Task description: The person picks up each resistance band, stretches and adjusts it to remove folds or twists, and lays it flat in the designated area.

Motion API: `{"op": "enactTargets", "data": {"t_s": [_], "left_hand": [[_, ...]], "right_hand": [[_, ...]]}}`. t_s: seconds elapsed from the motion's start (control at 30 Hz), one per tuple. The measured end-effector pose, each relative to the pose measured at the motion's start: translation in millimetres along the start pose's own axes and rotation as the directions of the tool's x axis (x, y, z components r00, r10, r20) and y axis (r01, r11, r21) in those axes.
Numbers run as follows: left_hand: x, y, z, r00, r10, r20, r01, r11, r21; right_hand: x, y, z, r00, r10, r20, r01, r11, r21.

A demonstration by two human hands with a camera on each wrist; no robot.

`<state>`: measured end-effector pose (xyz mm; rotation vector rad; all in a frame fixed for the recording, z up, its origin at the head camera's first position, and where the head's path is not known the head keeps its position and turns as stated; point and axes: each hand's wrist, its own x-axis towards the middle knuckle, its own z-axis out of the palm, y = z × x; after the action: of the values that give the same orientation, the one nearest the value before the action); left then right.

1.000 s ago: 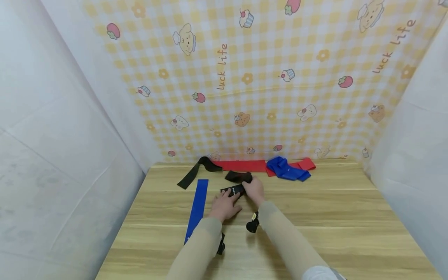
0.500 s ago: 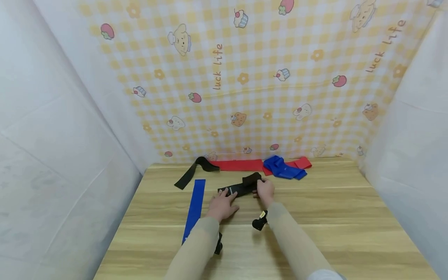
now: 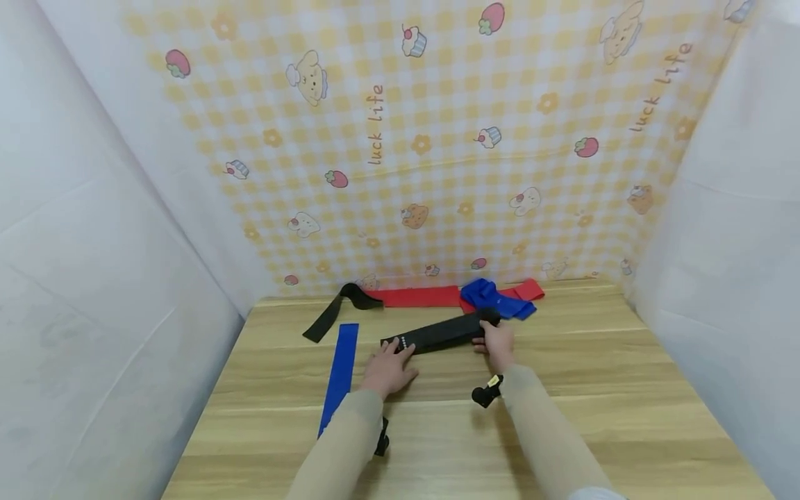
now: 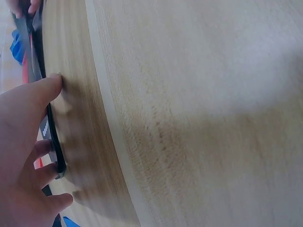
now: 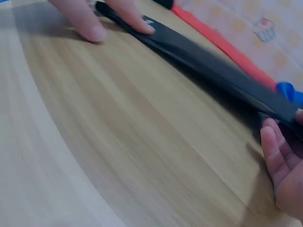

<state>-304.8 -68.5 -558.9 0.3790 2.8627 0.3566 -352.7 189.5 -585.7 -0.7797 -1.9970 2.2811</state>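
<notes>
A flat black exercise band [image 3: 442,335] with a row of white marks near its left end lies slantwise across the middle of the table. My left hand [image 3: 386,369] rests on that end with fingers spread, pressing it down. At the other end my right hand [image 3: 500,344] pinches the band between thumb and fingers, beside a dark bunched part. In the right wrist view the band [image 5: 203,61] runs straight between both hands, in two layers, its right end raised off the wood. The left wrist view shows my left fingertips [image 4: 46,175] on the band's edge.
Along the back edge lie a red band [image 3: 421,297] and a crumpled blue band [image 3: 490,300] overlapping more red. Another black band [image 3: 325,321] is bent at back left. A straight blue band [image 3: 339,371] lies left of my left hand, partly under the sleeve. A patterned cloth [image 3: 412,139] hangs behind.
My right hand has moved right, drawing the curled-over black band out into a longer straight strip. My left hand stays on its left end. The head view has shifted slightly.
</notes>
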Motion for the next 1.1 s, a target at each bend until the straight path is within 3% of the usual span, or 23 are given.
{"op": "enactTargets", "data": {"t_s": [0.2,0.4,0.53,0.67,0.8,0.9,1.0,1.1], "left_hand": [[-0.6,-2.4,0.6,1.0,-0.001,-0.008,0.001,1.0,-0.012],[-0.1,-7.8,-0.1,1.0,-0.001,-0.018,0.001,1.0,-0.013],[3.7,-7.8,-4.9,0.999,0.027,-0.035,-0.03,0.995,-0.097],[6.9,-7.4,-13.7,0.996,0.031,-0.089,-0.052,0.968,-0.245],[9.7,-11.6,-18.9,0.987,-0.029,-0.158,-0.019,0.956,-0.294],[11.9,-14.8,-18.9,0.982,-0.084,-0.171,0.028,0.95,-0.311],[12.8,-16.3,-17.5,0.98,-0.141,-0.142,0.073,0.913,-0.402],[12.6,-16.8,-16.4,0.972,-0.207,-0.114,0.119,0.846,-0.519]], "right_hand": [[0,-3,-19,0.992,0.068,0.104,-0.078,0.993,0.09],[-7,-6,-25,0.979,0.115,0.169,-0.131,0.988,0.085],[-9,-6,-29,0.981,0.117,0.154,-0.132,0.987,0.091],[-8,-5,-32,0.985,0.111,0.131,-0.124,0.988,0.097],[-7,-3,-32,0.985,0.11,0.131,-0.121,0.99,0.079],[-6,-2,-33,0.984,0.105,0.141,-0.117,0.99,0.074],[-6,0,-34,0.985,0.089,0.148,-0.101,0.992,0.079],[-6,0,-34,0.985,0.071,0.159,-0.085,0.993,0.082]]}}
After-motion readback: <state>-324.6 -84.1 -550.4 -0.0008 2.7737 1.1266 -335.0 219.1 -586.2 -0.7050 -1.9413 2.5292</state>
